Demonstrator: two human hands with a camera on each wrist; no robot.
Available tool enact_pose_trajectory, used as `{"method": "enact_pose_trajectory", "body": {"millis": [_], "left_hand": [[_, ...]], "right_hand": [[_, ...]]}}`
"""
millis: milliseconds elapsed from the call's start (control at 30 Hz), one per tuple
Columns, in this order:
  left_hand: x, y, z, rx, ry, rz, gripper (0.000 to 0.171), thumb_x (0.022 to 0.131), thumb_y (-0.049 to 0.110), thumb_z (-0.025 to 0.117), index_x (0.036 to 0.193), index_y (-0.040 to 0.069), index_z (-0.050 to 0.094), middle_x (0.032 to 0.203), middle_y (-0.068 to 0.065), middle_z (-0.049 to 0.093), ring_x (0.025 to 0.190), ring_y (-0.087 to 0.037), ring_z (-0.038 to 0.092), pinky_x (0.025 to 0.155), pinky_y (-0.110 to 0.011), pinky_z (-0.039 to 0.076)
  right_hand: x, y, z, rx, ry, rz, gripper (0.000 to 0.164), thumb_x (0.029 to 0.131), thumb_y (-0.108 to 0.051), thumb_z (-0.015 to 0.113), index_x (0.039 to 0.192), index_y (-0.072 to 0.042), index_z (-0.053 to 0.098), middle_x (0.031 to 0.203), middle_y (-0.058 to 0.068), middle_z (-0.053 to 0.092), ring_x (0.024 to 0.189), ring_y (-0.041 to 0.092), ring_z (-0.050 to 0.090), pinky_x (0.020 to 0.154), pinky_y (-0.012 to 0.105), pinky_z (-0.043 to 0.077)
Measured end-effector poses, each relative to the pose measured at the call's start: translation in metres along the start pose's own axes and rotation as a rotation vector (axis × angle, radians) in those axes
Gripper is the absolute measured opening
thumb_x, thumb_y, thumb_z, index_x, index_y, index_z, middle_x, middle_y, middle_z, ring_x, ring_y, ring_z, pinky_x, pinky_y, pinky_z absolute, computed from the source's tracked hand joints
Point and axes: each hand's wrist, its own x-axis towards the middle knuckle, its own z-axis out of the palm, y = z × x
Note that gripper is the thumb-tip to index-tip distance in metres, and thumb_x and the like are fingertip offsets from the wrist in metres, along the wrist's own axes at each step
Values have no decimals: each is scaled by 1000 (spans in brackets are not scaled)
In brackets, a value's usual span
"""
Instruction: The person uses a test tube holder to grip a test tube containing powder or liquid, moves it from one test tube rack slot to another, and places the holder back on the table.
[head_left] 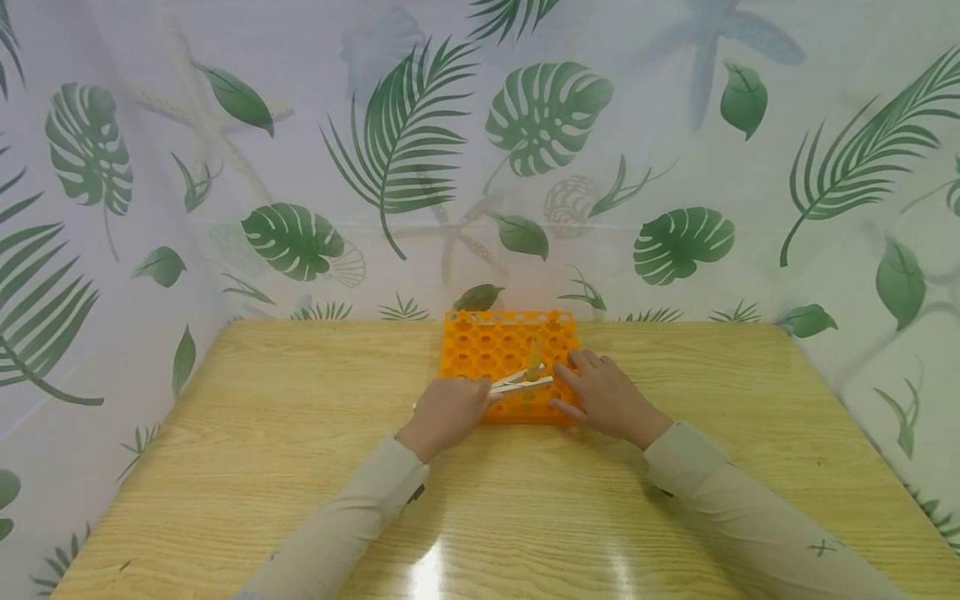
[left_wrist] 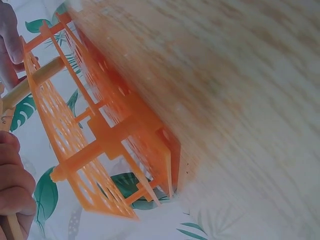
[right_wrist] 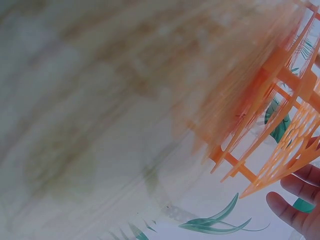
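An orange test tube rack [head_left: 483, 358] with rows of round holes stands on the table, its open side frame [left_wrist: 105, 135] filling much of the left wrist view. In my left hand [head_left: 448, 412] I grip a pale wooden test tube clamp [head_left: 517, 385], its arms reaching over the rack's front. Between the clamp's arms is a test tube [head_left: 535, 360] with yellowish contents; its lower part [left_wrist: 37, 80] passes through the rack's top plate. My right hand [head_left: 611, 400] lies at the rack's right side, fingers [right_wrist: 297, 187] spread close to the edge; contact is unclear.
The wood-grain table [head_left: 300, 483] spreads around the rack. Behind it hangs a white cloth [head_left: 420, 275] printed with green leaves, close to the rack's back edge.
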Motion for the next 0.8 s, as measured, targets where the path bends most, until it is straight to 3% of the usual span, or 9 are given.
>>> {"method": "enact_pose_trajectory", "body": {"millis": [167, 433, 800], "left_hand": [[1, 0, -1, -7, -7, -3, 38, 97, 38, 49, 67, 14, 45, 49, 7, 22, 41, -5, 17, 37, -17, 14], [3, 0, -2, -102, -85, -45, 39, 98, 37, 46, 67, 14, 44, 51, 7, 24, 43, -5, 20, 38, -18, 16], [2, 1, -5, -67, -88, -42, 39, 98, 38, 47, 68, 14, 46, 50, 7, 23, 42, -5, 19, 37, -18, 16]], "right_hand": [[1, 0, -1, -9, 20, -13, 40, 86, -44, 63, 104, -9, 56, 88, 9, 49, 76, 23, 45, 58, 33, 38], [1, 2, 2, -20, 5, -11, 39, 87, -46, 61, 103, -10, 55, 89, 9, 49, 77, 23, 45, 58, 32, 37], [0, 1, 1, -3, -1, -1, 39, 87, -45, 62, 103, -10, 57, 88, 9, 49, 76, 22, 44, 58, 31, 36]]}}
